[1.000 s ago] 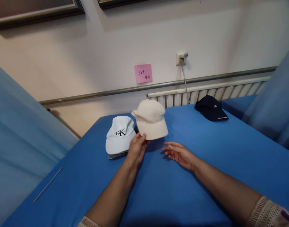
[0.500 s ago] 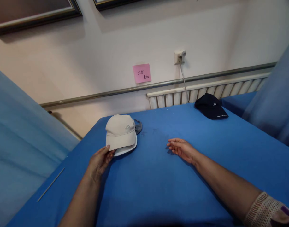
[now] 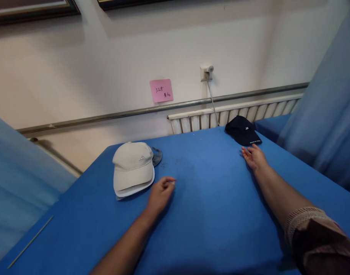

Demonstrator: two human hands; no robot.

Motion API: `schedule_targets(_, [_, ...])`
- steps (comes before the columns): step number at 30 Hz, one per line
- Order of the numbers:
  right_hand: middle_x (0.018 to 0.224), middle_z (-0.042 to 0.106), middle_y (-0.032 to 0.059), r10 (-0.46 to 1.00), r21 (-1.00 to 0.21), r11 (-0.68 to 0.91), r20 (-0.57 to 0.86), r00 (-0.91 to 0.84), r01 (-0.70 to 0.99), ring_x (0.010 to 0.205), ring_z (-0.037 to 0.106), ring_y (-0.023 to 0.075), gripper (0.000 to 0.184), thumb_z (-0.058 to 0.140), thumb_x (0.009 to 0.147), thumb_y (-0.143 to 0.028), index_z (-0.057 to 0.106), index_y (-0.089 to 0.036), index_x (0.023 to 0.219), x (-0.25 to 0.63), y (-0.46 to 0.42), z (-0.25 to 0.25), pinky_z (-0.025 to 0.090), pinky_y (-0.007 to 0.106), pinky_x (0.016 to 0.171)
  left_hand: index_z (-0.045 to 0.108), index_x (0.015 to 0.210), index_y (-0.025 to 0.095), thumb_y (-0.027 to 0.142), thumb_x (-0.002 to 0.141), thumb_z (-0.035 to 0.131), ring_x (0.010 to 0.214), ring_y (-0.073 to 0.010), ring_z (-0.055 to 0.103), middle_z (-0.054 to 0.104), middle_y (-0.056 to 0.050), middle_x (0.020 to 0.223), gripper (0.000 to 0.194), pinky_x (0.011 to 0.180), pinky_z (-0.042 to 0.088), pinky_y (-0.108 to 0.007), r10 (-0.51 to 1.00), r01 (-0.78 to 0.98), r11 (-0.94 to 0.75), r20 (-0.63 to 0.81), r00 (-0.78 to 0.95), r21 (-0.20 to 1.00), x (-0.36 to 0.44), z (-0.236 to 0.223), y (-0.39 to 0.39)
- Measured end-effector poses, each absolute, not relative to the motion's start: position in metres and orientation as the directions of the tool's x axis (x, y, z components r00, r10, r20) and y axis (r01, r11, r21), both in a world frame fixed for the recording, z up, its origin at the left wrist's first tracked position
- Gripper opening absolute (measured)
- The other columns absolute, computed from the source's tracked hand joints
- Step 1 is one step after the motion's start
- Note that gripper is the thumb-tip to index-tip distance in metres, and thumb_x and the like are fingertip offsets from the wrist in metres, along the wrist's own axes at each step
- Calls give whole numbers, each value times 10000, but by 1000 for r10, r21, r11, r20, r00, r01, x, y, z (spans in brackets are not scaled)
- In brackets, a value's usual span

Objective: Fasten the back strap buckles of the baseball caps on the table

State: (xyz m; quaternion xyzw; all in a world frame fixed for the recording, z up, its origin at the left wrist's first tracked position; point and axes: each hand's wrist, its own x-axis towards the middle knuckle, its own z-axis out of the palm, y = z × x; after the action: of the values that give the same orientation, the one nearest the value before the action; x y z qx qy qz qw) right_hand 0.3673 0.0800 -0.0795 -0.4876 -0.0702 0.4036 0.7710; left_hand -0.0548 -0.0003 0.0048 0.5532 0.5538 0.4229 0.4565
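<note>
A cream baseball cap [image 3: 133, 160] with a small logo sits on top of a white cap [image 3: 137, 188], whose brim shows beneath it. A dark grey strap end [image 3: 157, 157] sticks out behind this stack. To the right of the stack, my left hand [image 3: 161, 195] hovers over the blue surface with its fingers curled together and nothing visible in them. At the far right a navy cap [image 3: 243, 130] lies with its brim toward me. My right hand [image 3: 254, 157] is just below that brim, fingers apart; whether they touch it I cannot tell.
A blue-covered table [image 3: 198, 214] carries the caps. A thin stick [image 3: 30, 242] lies near its left edge. Behind are a metal rail [image 3: 114, 115], a radiator [image 3: 232, 114], a plugged socket [image 3: 206, 72] and a pink note [image 3: 161, 91]. Blue curtains [image 3: 329, 95] hang at both sides.
My left hand has laid the cream cap on the white one, let it go and moved right. My right hand has reached forward and right to the navy cap. The view has shifted slightly.
</note>
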Motion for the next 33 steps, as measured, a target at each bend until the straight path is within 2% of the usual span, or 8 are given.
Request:
schedule_targets(5, [982,568,-5,729,-749,214,-305,613,-627,814,667,110,519,561,727,-33,489,-322,1152,390,98,-81,562,239,629,712,739,246,254,696,714,552,-167,489,608,-13,610,44,533,367,-280,950,300,-186,94,297,936,4,-36,20])
schedule_targets(9, [945,572,-18,694,-744,275,-284,661,-609,761,648,66,360,549,775,-37,551,-280,1041,394,110,-84,555,188,616,709,754,210,241,744,663,560,-156,475,585,-7,601,56,539,339,-280,944,272,-211,124,306,939,14,-45,40])
schedule_targets(13, [736,559,-36,615,-776,362,-218,758,-517,594,587,51,158,623,767,-84,590,-193,876,390,110,-86,529,148,540,692,786,191,242,764,629,555,-126,473,575,13,605,84,542,343,-249,946,257,-189,105,307,948,12,-47,48])
schedule_targets(18, [601,531,-56,712,-790,304,-184,678,-533,467,507,48,243,684,667,-44,629,-166,869,379,95,-80,459,137,434,659,844,156,250,715,706,531,-110,541,607,11,624,167,555,397,-227,950,126,-38,-3,312,991,8,-43,50])
schedule_targets(21, [575,529,-54,863,-820,179,-135,487,-544,433,472,46,288,716,614,-60,652,-156,878,361,84,-74,413,145,404,644,983,147,280,721,744,715,-151,645,703,-84,886,311,664,463,-256,955,-77,96,-70,290,992,2,-34,52])
schedule_targets(25, [551,508,-63,955,-892,30,-107,276,-450,403,361,28,244,731,608,-152,673,-148,846,322,71,-65,356,154,389,623,1087,179,314,779,714,901,-194,666,695,-101,1039,348,807,502,-322,907,-389,318,-157,391,865,-14,-25,53])
schedule_targets(29, [554,544,-29,943,-934,20,-101,318,-357,435,401,54,214,740,577,-151,669,-131,778,295,68,-62,359,178,405,657,1024,143,223,780,718,854,-184,676,711,-97,981,264,819,518,-313,887,-443,382,-187,421,811,-27,-25,47])
schedule_targets(33, [678,601,1,846,-967,101,-41,531,-236,557,520,102,176,662,652,-156,633,-172,825,278,62,-55,457,224,524,659,1023,127,166,776,719,876,-185,680,715,-107,1000,257,851,523,-309,912,-483,372,-216,348,793,-30,-29,44])
